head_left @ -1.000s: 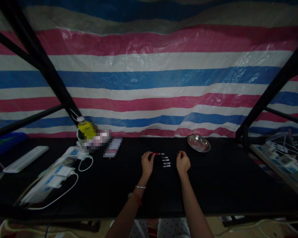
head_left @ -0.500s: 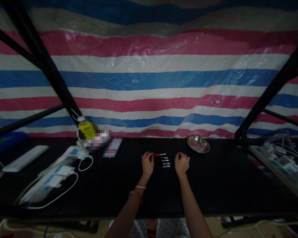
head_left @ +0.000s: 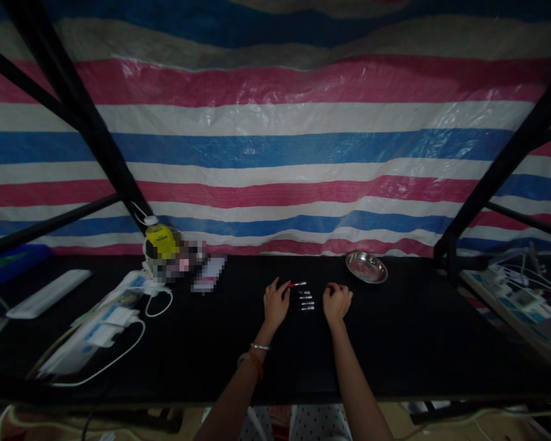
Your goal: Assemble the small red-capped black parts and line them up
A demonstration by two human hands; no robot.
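Observation:
On the black table, a red pen-like stick (head_left: 297, 284) with a silvery end lies at the top of a short column of several dark sticks (head_left: 307, 303) with silvery ends. My left hand (head_left: 276, 302) is at their left ends, its fingers apart and the fingertips beside the red stick's left end. To the right of the sticks, my right hand (head_left: 337, 302) rests with its fingers curled together; whatever they hold, if anything, is too small to make out. A round metal dish (head_left: 367, 267) lies beyond my right hand.
At the left are a yellow-labelled bottle (head_left: 161, 238), a blurred phone-like item (head_left: 209, 274), a white power strip (head_left: 50, 294), packets and a looping white cable. Black frame bars rise on both sides before a striped sheet (head_left: 275, 147). Boxes and cables (head_left: 523, 306) lie right.
The fingers of my left hand have spread and shifted slightly right, off the end of the red stick. My right hand has barely moved.

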